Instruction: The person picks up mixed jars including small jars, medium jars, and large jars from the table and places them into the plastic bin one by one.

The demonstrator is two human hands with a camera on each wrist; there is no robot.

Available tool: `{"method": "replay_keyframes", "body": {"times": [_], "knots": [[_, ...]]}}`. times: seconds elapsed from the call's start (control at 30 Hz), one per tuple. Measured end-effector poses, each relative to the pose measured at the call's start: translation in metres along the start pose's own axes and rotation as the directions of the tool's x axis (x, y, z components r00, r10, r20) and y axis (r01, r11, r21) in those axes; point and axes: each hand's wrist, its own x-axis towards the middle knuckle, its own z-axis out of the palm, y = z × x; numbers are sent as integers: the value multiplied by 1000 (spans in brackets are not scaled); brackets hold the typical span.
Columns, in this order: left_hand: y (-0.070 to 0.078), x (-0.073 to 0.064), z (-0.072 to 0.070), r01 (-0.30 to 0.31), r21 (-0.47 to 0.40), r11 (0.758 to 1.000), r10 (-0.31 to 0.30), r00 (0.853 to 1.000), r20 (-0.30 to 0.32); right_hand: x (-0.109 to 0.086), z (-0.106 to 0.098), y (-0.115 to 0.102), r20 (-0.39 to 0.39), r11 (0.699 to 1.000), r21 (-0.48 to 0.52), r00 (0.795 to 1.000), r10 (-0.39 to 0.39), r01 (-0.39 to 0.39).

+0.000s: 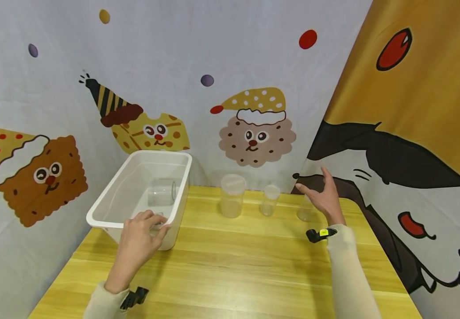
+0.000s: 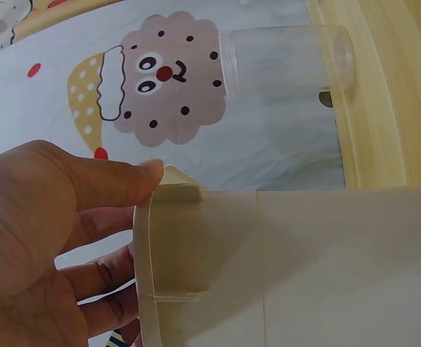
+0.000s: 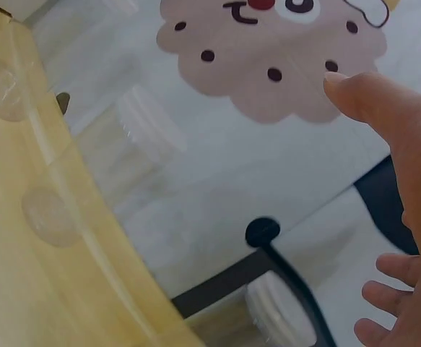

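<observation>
At the near right corner of a white plastic bin (image 1: 98,217), my left hand (image 1: 140,235) grips the rim; in the left wrist view its thumb (image 2: 120,181) is on the edge and the other fingers curl behind the bin wall (image 2: 340,260). My right hand (image 1: 323,197) is spread in the air, holding nothing, just over a small clear jar (image 1: 304,213) that it partly covers. That jar's pale lid (image 3: 282,311) shows below the fingers in the right wrist view. Left of it stand a small lidded jar (image 1: 269,201) and a larger clear jar (image 1: 233,197).
Inside the bin a clear jar (image 1: 161,192) lies on its side, and a smaller clear object is half hidden behind my left fingers. The wooden table (image 1: 230,274) meets a printed cloth backdrop (image 1: 198,40) right behind the jars.
</observation>
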Motion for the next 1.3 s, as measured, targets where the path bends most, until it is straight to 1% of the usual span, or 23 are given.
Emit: {"method": "replay_keyframes", "body": {"times": [0.17,0.4,0.5,0.67,0.8,1.03,1.3], "knots": [[0,0,0,4,2,1000,-4,1000,-3,-2,1,16,8,999,28,1000,21,-21],[0,-1,1,2,-3,1000,-2,1000,11,-6,3,37,40,994,88,997,66,-70],[0,-2,1,5,4,1000,-5,1000,13,-8,7,46,50,991,112,996,67,-72],[-2,-3,0,7,14,1000,-7,1000,0,-9,14,55,60,987,143,996,66,-74],[-2,-3,-1,1,6,1000,-1,1000,3,-10,18,62,58,984,158,995,80,-88],[0,-2,-1,13,5,1000,-13,1000,4,-7,26,76,61,973,195,991,117,-127],[2,0,-2,4,4,1000,-4,1000,5,-6,35,86,31,966,238,995,98,-102]]}}
